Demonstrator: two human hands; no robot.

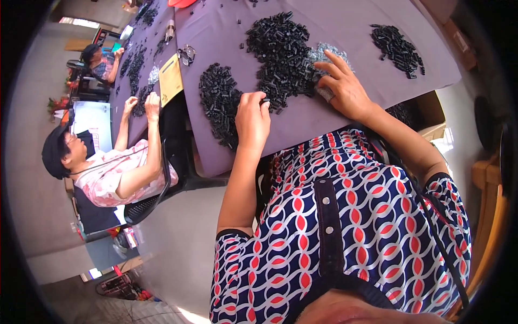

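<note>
My left hand (pixel 252 120) is closed, pinching a small black cylindrical piece (pixel 265 101) between thumb and fingertips. It is beside a heap of like black pieces (pixel 218 97) on the left. A larger pile of black pieces (pixel 278 46) spreads out between and beyond my hands. My right hand (pixel 346 90) reaches over a small heap of shiny silver parts (pixel 341 57), its fingers apart and bent downward. The fingertips are at the edge where silver parts meet black ones. I make out nothing held in that hand.
A purple-grey cloth (pixel 345 21) covers the table. Another black pile (pixel 398 49) lies at right. To the left are a yellow envelope (pixel 171 81) and glasses (pixel 186 55). A co-worker (pixel 116 173) sits on the left, both hands at a dark pile; another person (pixel 102 63) sits farther off.
</note>
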